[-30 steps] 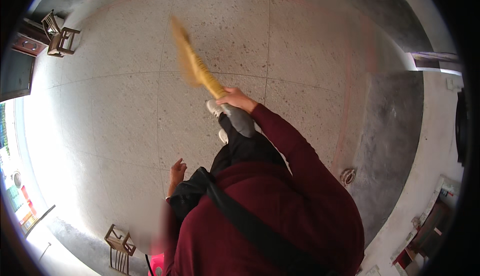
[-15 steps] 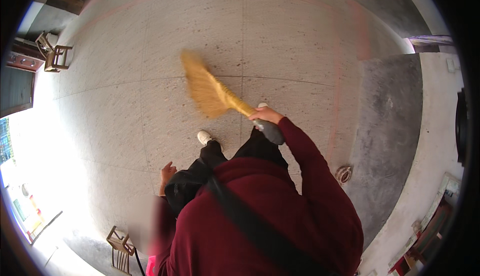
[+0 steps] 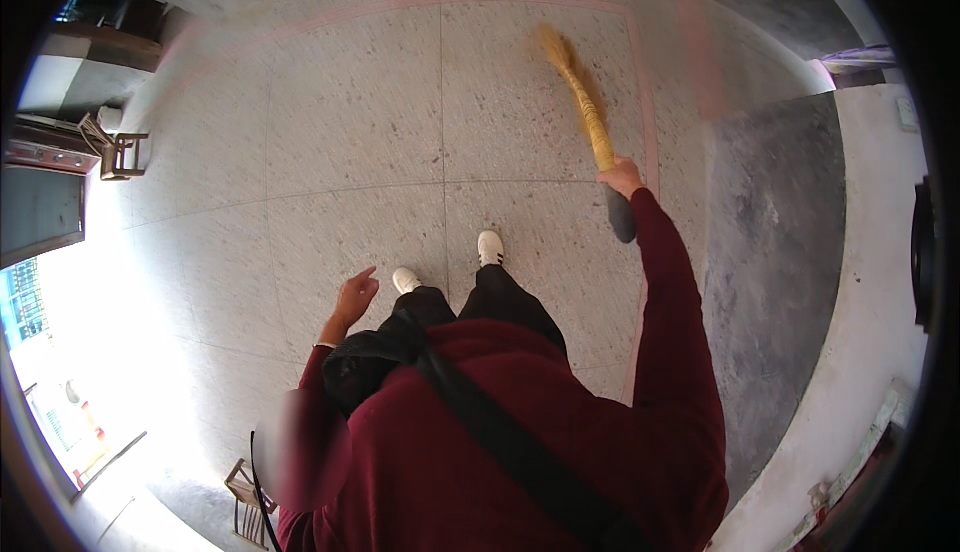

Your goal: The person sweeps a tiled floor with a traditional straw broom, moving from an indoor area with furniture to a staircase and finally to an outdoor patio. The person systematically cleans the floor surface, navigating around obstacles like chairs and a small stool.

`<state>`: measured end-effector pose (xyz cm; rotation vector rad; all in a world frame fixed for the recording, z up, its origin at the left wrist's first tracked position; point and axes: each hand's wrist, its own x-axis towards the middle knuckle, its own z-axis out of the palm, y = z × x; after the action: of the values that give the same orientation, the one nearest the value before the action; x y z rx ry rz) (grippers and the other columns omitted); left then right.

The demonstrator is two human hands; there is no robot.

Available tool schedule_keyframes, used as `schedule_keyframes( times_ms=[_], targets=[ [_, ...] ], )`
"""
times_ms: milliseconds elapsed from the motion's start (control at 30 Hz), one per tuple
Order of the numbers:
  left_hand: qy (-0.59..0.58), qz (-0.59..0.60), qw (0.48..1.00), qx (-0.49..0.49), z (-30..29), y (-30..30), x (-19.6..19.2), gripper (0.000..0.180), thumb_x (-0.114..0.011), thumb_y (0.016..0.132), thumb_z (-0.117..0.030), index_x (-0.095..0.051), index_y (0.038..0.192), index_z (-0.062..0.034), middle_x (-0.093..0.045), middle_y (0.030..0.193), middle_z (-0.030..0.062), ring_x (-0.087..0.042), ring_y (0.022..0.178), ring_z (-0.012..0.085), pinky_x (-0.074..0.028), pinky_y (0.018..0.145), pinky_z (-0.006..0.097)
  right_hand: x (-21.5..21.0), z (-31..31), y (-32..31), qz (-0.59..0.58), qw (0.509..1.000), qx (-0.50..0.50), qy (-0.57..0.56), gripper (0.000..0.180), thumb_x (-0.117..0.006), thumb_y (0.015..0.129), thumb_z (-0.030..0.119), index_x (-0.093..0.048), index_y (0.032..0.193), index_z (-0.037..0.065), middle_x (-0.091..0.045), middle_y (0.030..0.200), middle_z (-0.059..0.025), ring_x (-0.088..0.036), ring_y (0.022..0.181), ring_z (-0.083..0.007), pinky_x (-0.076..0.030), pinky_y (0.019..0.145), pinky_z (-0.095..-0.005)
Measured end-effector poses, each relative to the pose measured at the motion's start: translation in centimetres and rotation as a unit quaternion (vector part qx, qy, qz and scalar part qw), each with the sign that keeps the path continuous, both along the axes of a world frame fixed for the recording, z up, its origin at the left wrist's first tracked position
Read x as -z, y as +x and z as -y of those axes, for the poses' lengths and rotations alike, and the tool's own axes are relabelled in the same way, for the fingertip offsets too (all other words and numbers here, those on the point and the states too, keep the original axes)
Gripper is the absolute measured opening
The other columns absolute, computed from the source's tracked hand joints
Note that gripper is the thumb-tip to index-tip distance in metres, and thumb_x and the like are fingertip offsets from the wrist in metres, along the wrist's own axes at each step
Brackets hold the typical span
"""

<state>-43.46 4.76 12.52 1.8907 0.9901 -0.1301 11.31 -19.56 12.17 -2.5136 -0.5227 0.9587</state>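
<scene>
A yellow straw hand broom (image 3: 580,102) with a dark handle end stretches toward one o'clock over the speckled grey stone floor (image 3: 350,132), its bristle tip blurred. The right hand (image 3: 622,174), arm fully extended in a maroon sleeve, is clenched around the broom's handle. The left hand (image 3: 355,297) hangs loose and empty at nine o'clock beside two white shoes (image 3: 448,264). One broom, two wooden stools (image 3: 120,152).

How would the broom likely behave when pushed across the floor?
The broom looks like a slim bundle of straw, so probably light; the right hand alone holds it at arm's length. Its tip fans out loosely, so it likely bends and splays when pressed on the floor. The bound part near the grip seems stiffer.
</scene>
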Motion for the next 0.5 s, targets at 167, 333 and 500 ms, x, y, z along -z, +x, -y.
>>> schedule_keyframes(
  times_ms=[167,333,500],
  targets=[
    [0.014,-0.069,0.997,-0.028,-0.7,-2.0,1.5,0.038,-0.058,0.077,-0.018,-0.054,0.112,-0.0039,-0.064,0.079,0.0115,-0.061,0.073,0.0171,-0.047,0.067,0.029,-0.3,-5.5,-3.4,-0.084,0.987,0.033,0.133,0.057,-0.067,0.057,0.019,-0.051,0.108,0.000,-0.060,0.091,-0.0132,-0.058,0.084,-0.0224,-0.045,0.074,-0.0312],
    [-0.037,-0.096,0.992,-0.072,-2.2,-3.0,5.5,0.039,-0.057,0.077,-0.020,-0.054,0.112,-0.0051,-0.065,0.081,0.0109,-0.062,0.077,0.0186,-0.047,0.070,0.029,-1.5,-13.4,-11.0,-0.224,0.933,-0.019,0.280,0.055,-0.069,0.062,0.014,-0.051,0.112,0.001,-0.059,0.093,-0.0066,-0.055,0.083,-0.0153,-0.044,0.073,-0.0291],
    [-0.020,-0.073,0.996,-0.044,-6.6,2.1,5.6,0.039,-0.058,0.076,-0.020,-0.054,0.112,-0.0054,-0.064,0.080,0.0102,-0.062,0.076,0.0173,-0.047,0.069,0.029,4.0,-23.2,-13.5,-0.381,0.891,-0.050,0.242,0.056,-0.072,0.060,0.018,-0.055,0.111,0.001,-0.061,0.091,-0.0071,-0.056,0.080,-0.0150,-0.044,0.073,-0.0272]
  ],
)
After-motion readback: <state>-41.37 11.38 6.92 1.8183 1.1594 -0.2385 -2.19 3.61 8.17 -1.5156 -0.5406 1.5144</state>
